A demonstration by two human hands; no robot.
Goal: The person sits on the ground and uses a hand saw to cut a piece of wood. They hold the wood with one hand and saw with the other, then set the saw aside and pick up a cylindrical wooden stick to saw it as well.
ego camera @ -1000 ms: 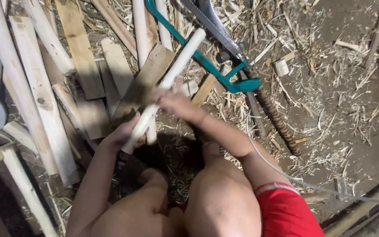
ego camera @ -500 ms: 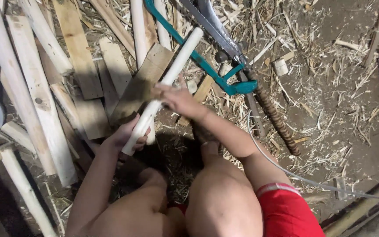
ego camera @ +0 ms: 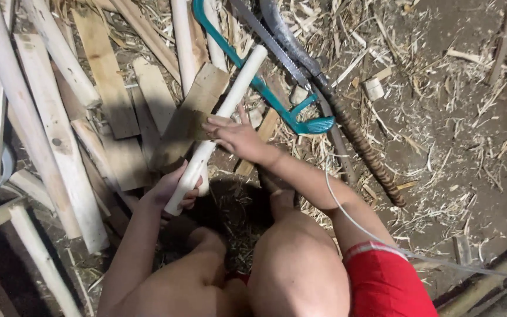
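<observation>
I hold a long pale round wooden rod (ego camera: 230,100) that slants from lower left to upper right. My left hand (ego camera: 174,189) is wrapped around its lower end. My right hand (ego camera: 236,136) lies across the rod's middle, fingers spread flat on it and on the flat board (ego camera: 192,114) under it. A teal-framed hand saw (ego camera: 265,82) lies on the ground just beyond my right hand, untouched. My bare knees and red shorts fill the bottom of the view.
Several pale planks and round poles (ego camera: 48,141) lie piled at the left and top. A dark curved blade with a wrapped handle (ego camera: 347,126) lies right of the saw. Wood shavings (ego camera: 441,117) cover the dirt floor. A thin white cord (ego camera: 382,240) crosses my right leg.
My right hand has slid slightly down and flattened on the rod. The rod and my left hand have barely shifted.
</observation>
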